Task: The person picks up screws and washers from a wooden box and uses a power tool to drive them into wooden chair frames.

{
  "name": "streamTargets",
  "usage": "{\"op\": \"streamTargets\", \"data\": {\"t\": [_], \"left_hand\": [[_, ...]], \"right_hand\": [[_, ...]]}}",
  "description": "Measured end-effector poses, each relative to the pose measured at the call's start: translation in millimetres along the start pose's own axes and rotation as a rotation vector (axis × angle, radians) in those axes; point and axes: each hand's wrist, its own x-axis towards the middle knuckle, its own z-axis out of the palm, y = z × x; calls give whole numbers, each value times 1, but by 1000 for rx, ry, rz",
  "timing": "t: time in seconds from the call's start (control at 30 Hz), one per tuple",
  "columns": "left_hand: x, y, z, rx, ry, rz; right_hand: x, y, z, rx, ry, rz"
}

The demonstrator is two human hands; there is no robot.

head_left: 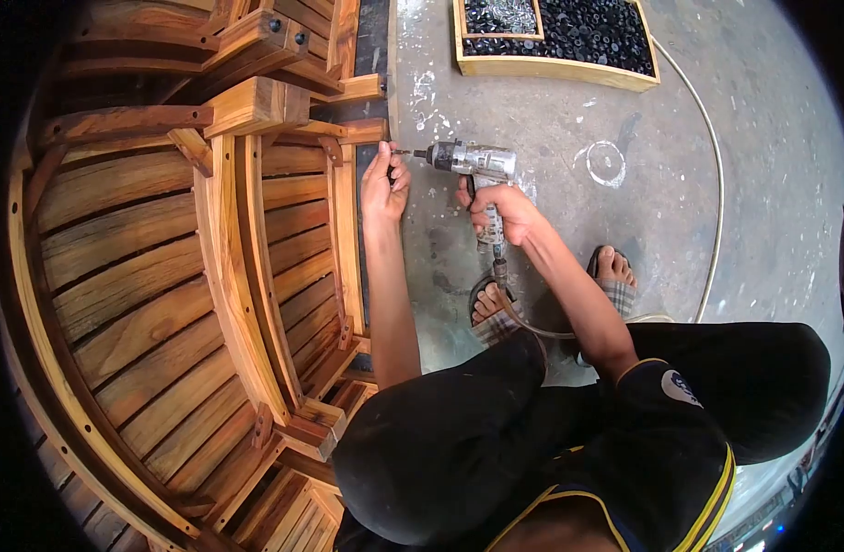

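Observation:
My right hand [508, 213] is wrapped round the handle of a silver and black air impact driver [482, 164], which lies level with its bit pointing left. An air hose [523, 324] runs from the base of its grip. At the bit's tip, my left hand [385, 189] is closed, thumb and fingers pinched together. What it pinches is too small to name. Just left of these fingers is the end of a wooden rail [362, 131] on a slatted wooden furniture piece [229, 230].
Black round caps fill a wooden box [555, 69] on the concrete floor [569, 129]; a smaller compartment inside holds shiny metal hardware. The pale hose [716, 184] curves along the right. My sandalled feet [613, 269] are close beneath the driver. More wooden frames [146, 41] stand at upper left.

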Motion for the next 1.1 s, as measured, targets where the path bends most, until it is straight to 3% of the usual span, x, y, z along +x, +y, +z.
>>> {"op": "streamTargets", "data": {"t": [0.2, 0.4, 0.63, 0.8, 1.1], "left_hand": [[29, -18, -18, -106, -85, -83], [52, -29, -30, -88, -18, -132], [74, -39, -25, -105, 180, -30], [70, -29, -19, -106, 106, 33], [85, -31, -30, -449, -62, -36]], "right_hand": [[20, -10, -9, -44, 66, 38], [42, -7, -28, -29, 63, 63], [62, -15, -40, 61, -60, 116], [75, -18, -38, 112, -103, 175], [88, -20, -33, 89, -25, 127]]}}
